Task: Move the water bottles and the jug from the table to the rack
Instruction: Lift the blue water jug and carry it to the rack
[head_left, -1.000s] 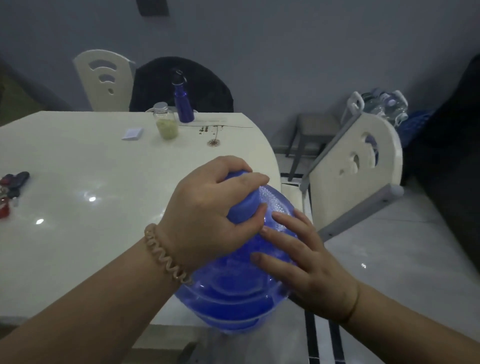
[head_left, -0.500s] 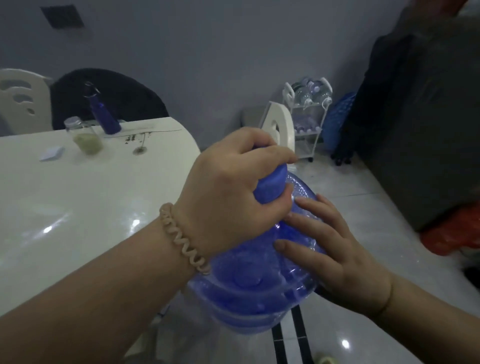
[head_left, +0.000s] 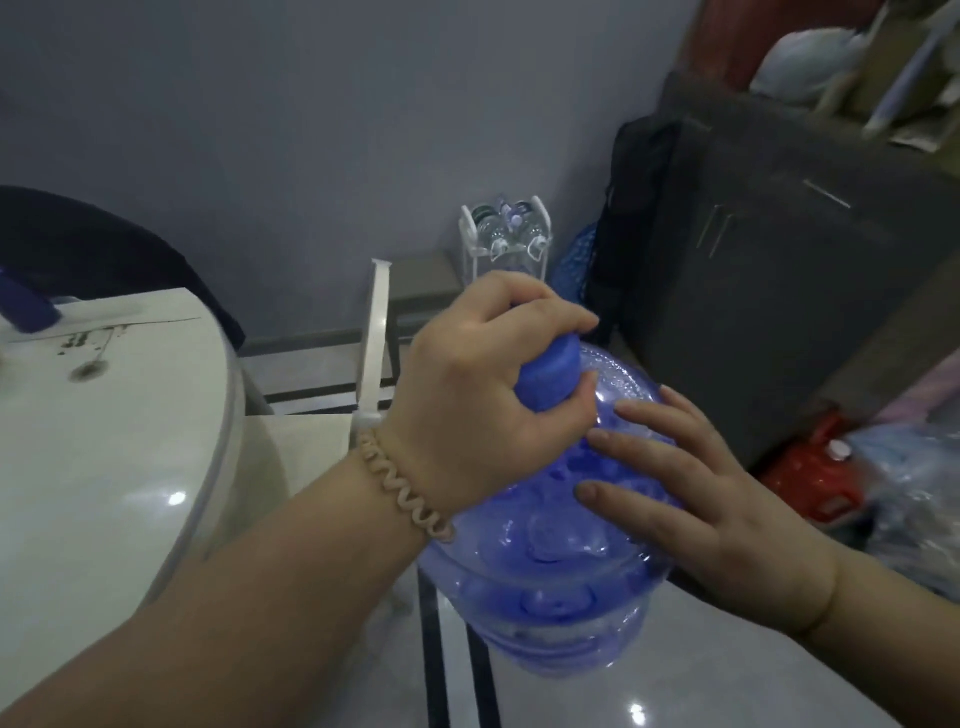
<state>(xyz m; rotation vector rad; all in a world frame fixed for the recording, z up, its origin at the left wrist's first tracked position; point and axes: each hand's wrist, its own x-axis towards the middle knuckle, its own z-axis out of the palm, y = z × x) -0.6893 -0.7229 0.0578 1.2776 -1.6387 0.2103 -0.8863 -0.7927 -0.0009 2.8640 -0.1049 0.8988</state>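
Note:
A large blue translucent jug (head_left: 545, 566) hangs in the air beyond the edge of the white table (head_left: 98, 467), over the tiled floor. My left hand (head_left: 478, 395) is clenched around its blue capped neck (head_left: 550, 374). My right hand (head_left: 691, 499) lies flat against the jug's right shoulder with fingers spread. The white wire rack (head_left: 506, 241) stands against the far wall and has several clear water bottles on its top tier. A dark blue bottle (head_left: 26, 306) shows at the left edge on the table, partly cut off.
A white chair (head_left: 374, 338) stands between the table and the rack. A dark cabinet (head_left: 779, 291) with a black bag hanging beside it fills the right. A red object (head_left: 810, 483) and plastic bags lie on the floor at right.
The jug has left the table and swung right, off the edge. My view has turned right, so the rack and the cabinet are now ahead. Both hands keep their hold.

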